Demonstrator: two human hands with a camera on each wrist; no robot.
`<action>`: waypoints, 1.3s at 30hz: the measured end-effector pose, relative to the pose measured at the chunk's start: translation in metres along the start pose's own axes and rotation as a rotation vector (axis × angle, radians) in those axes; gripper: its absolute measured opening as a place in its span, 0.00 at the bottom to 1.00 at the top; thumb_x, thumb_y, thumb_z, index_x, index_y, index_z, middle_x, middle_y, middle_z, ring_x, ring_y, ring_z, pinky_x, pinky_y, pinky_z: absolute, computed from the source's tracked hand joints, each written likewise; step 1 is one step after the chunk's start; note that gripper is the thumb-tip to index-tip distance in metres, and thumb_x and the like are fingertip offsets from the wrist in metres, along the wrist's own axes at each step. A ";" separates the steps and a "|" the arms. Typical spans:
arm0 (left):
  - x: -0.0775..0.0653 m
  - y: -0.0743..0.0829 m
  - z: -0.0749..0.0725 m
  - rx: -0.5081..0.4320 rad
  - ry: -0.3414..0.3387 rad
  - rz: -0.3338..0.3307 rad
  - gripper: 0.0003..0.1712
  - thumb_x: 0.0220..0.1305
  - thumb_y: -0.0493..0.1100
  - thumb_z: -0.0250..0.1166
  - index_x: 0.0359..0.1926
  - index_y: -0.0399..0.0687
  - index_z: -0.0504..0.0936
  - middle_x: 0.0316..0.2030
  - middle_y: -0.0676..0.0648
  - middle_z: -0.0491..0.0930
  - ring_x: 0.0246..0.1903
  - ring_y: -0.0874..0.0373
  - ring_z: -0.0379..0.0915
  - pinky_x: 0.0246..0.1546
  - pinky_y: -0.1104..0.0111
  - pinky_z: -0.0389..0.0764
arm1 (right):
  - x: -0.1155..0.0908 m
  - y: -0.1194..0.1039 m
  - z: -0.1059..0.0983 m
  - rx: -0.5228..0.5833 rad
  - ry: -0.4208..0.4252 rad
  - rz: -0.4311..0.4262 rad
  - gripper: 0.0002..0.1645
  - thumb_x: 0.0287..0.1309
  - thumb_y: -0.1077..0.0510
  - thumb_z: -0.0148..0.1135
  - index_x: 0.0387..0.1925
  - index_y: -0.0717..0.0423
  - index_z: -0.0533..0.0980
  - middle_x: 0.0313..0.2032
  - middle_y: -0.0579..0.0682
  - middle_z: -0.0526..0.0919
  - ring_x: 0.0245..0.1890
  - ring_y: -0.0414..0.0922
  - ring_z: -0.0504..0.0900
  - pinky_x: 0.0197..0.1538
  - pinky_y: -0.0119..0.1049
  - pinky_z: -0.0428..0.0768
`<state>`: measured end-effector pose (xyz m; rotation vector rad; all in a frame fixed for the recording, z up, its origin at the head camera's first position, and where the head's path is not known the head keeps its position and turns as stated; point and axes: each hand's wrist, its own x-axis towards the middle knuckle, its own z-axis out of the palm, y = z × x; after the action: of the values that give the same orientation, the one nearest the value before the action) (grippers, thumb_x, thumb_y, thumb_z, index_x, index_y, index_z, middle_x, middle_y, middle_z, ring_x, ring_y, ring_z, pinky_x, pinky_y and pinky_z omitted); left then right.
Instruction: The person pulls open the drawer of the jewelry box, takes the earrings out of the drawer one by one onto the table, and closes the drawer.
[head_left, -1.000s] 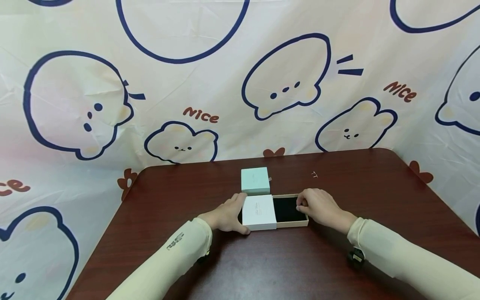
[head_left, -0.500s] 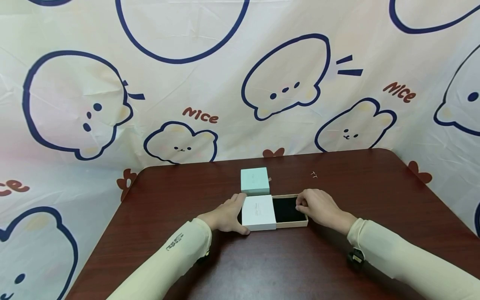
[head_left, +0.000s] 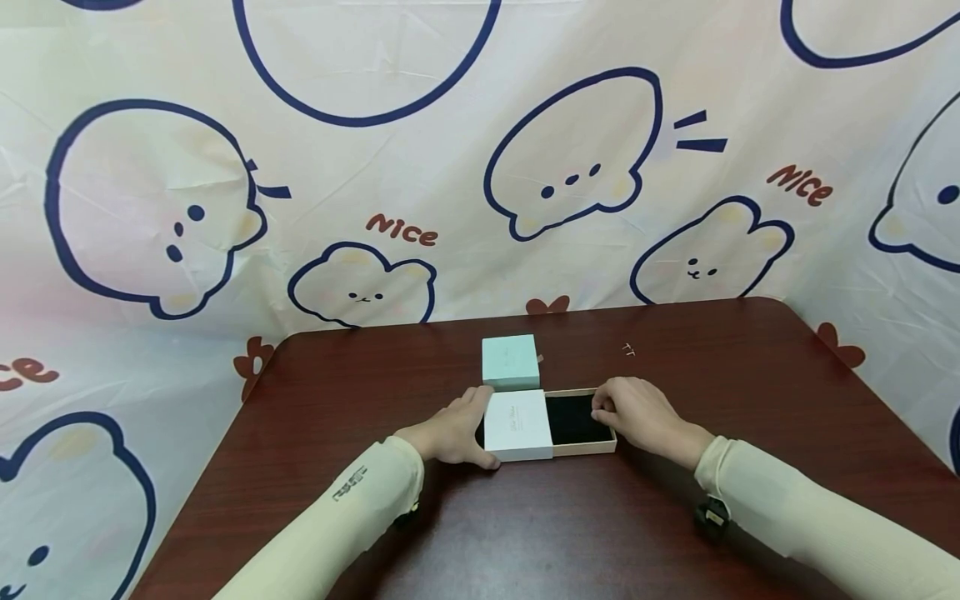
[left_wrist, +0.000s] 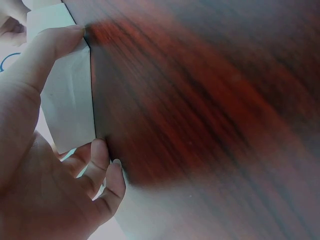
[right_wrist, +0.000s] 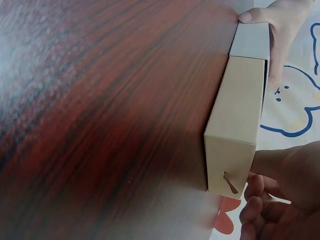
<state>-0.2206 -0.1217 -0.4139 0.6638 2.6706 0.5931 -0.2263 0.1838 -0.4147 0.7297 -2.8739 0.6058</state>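
Note:
A white slide-out box has its white sleeve (head_left: 517, 425) on the left and its cream drawer (head_left: 585, 449) pulled out to the right. Black lining (head_left: 573, 420) covers the drawer's inside. My left hand (head_left: 453, 429) grips the sleeve's left end, thumb at the near side, fingers at the far side. In the left wrist view the thumb presses the sleeve's side (left_wrist: 70, 100). My right hand (head_left: 641, 417) is over the drawer's right end, its fingers bent and fingertips at the lining; I cannot tell what they pinch. A short ribbon tab (right_wrist: 230, 183) hangs from a slit in the drawer's end.
Directly behind the white box stands a mint-green box (head_left: 510, 361) with a small tab at its right. Two tiny light-coloured pieces (head_left: 628, 349) lie farther back to the right. The dark red-brown table (head_left: 540, 525) meets a printed cloth (head_left: 465, 183) at its back edge.

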 end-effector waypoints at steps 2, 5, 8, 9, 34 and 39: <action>0.000 0.000 0.000 0.001 0.000 0.000 0.62 0.49 0.53 0.80 0.76 0.40 0.52 0.69 0.37 0.63 0.66 0.44 0.66 0.64 0.50 0.71 | 0.000 0.000 0.000 0.000 0.004 -0.002 0.04 0.57 0.60 0.71 0.27 0.51 0.85 0.17 0.38 0.74 0.19 0.34 0.68 0.24 0.31 0.67; 0.000 0.001 0.000 0.002 0.000 0.002 0.62 0.49 0.53 0.80 0.76 0.40 0.52 0.69 0.37 0.63 0.66 0.44 0.66 0.64 0.50 0.71 | 0.000 0.000 -0.001 0.000 0.009 -0.009 0.04 0.57 0.60 0.72 0.27 0.51 0.85 0.17 0.38 0.75 0.19 0.33 0.68 0.25 0.31 0.67; 0.000 0.000 0.000 0.004 0.002 0.002 0.63 0.49 0.53 0.80 0.76 0.39 0.52 0.69 0.37 0.63 0.66 0.44 0.66 0.64 0.50 0.71 | 0.000 -0.001 -0.002 0.002 0.012 -0.009 0.04 0.57 0.61 0.72 0.28 0.52 0.85 0.18 0.38 0.75 0.19 0.33 0.68 0.25 0.31 0.67; 0.000 0.000 0.000 0.005 0.002 0.001 0.63 0.48 0.53 0.80 0.76 0.39 0.52 0.69 0.37 0.63 0.66 0.43 0.66 0.65 0.50 0.71 | 0.000 -0.001 -0.002 0.005 0.011 -0.008 0.03 0.57 0.61 0.72 0.28 0.52 0.85 0.18 0.38 0.76 0.19 0.33 0.68 0.25 0.31 0.67; 0.001 0.000 0.000 0.010 0.002 0.001 0.63 0.49 0.53 0.80 0.76 0.40 0.51 0.69 0.36 0.62 0.66 0.42 0.66 0.64 0.50 0.71 | -0.002 -0.001 -0.012 0.006 0.023 0.019 0.03 0.58 0.59 0.72 0.29 0.52 0.85 0.21 0.40 0.77 0.22 0.35 0.69 0.27 0.32 0.68; 0.001 0.000 0.001 0.010 -0.002 -0.002 0.64 0.49 0.54 0.80 0.76 0.39 0.51 0.69 0.36 0.62 0.66 0.43 0.66 0.64 0.50 0.71 | -0.003 0.001 -0.012 0.007 0.033 0.022 0.04 0.57 0.59 0.72 0.28 0.50 0.85 0.20 0.40 0.76 0.21 0.35 0.69 0.27 0.32 0.68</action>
<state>-0.2215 -0.1209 -0.4147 0.6641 2.6738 0.5789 -0.2237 0.1910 -0.4047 0.6836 -2.8545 0.6252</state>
